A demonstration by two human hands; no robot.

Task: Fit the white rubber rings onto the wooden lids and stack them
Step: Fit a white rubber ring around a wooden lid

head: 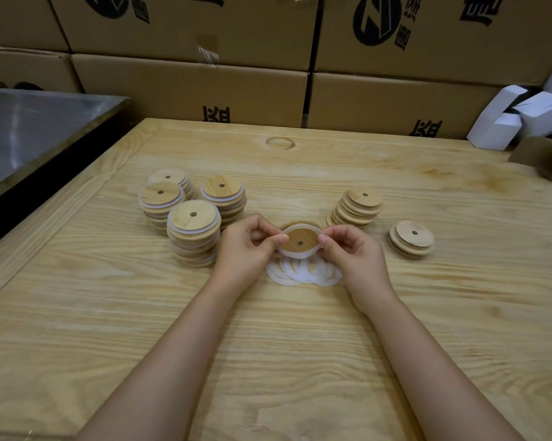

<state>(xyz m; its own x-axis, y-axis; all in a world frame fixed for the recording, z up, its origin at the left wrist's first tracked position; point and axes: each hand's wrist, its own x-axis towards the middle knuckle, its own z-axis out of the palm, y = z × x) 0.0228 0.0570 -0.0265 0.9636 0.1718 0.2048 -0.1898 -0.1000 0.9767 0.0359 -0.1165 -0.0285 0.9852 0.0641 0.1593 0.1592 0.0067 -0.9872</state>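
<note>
Two hands, one lid, one ring in work; rest of stock listed below.

1. Lid (300, 241): wood, round, centre hole. Held off the table (300, 345), approx. mid-way betw. left & right edges, face tilted toward me.
2. Ring (295, 254): white, pulled into an oval round the lid. The near part stands clear of the wood, so it isn't seated all round.
3. My L hand (246, 246): pinches lid at its left rim, thumb on top, ring caught under the thumb. Other fingers curled in.
4. My R hand (351, 253): same grip on the right rim, thumb & forefinger closed on lid w/ ring, remaining fingers curled.
5. Ring pile (303, 273): loose white rings, overlapping, flat on table just under & nearer me than the held lid, betw. my wrists. Qty: cannot tell.
6. Ringed stacks (193, 230): 4 stacks, lids w/ white rings showing betw. layers. Grouped close together toward the left edge; the nearest stack sits just beside my L hand.
7. Bare stacks (357, 208): 2 stacks, no white visible. Both on the right side; the taller leans & sits just beyond my R hand, the shorter is further right, apart from it.
8. Cartons (188, 87): brown, black print, stacked along the far edge.
9. White boxes (516, 119): small, jumbled at the far right corner.
10. Metal top (29, 128): grey, off the left edge.
</note>
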